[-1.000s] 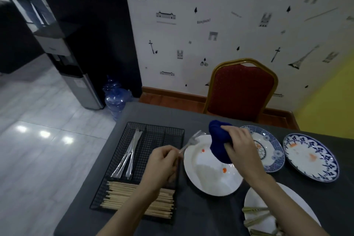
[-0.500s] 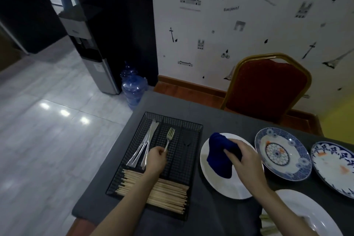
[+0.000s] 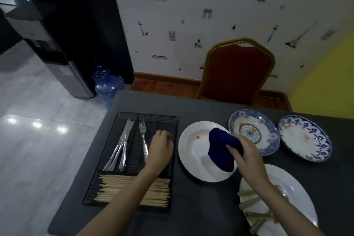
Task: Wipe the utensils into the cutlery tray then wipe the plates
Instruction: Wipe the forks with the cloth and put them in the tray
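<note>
Several unwiped utensils [image 3: 252, 214] lie crosswise on the near white plate [image 3: 298, 197], right of both hands and under the right forearm. Right hand [image 3: 243, 151], nearer them, has its grip closed round the blue cloth [image 3: 220, 149]. Left hand [image 3: 160, 147], loosely curled and empty, hovers over the cutlery tray [image 3: 172, 120] beside the placed fork [image 3: 143, 140], which lies lengthways, tines far.

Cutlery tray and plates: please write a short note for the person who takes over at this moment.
Left hand: holds nothing, above the black wire cutlery tray.
Right hand: grips the blue cloth, which rests on the white plate.
Done: one fork lies in the middle compartment, knives to its left, chopsticks in the near compartment.
Left: utensils wait on the near white plate; all four plates are unwiped, with orange spots on both patterned plates.
</note>
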The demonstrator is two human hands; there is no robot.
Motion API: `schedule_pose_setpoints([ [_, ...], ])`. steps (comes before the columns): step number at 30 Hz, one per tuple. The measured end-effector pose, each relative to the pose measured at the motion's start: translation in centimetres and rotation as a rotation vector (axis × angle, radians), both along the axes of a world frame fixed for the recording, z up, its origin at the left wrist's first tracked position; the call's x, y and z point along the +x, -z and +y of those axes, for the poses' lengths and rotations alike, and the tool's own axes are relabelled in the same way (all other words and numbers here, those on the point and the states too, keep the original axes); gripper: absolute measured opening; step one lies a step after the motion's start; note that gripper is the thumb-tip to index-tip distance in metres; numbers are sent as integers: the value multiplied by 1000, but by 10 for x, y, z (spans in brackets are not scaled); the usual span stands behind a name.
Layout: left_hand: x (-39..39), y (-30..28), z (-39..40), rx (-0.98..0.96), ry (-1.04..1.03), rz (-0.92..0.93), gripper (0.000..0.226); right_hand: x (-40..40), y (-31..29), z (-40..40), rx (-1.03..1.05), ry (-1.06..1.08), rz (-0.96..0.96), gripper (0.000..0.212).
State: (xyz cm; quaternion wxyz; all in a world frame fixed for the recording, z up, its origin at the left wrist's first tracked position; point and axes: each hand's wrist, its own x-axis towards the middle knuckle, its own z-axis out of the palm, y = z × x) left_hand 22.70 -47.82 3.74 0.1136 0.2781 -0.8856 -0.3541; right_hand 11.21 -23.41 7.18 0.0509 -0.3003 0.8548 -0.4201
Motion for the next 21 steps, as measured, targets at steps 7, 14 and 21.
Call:
schedule_pose_setpoints([
  [7, -63, -11, 123, 8, 544, 9, 18, 11, -25, 91, -29, 300, 78, 30],
  [14, -71, 26, 212, -294, 965, -296, 29, 40, -29, 188, 16, 591, 93, 30],
  [21, -76, 41, 242, -470, 918, -382, 21, 71, -27, 240, 16, 751, 75, 29],
])
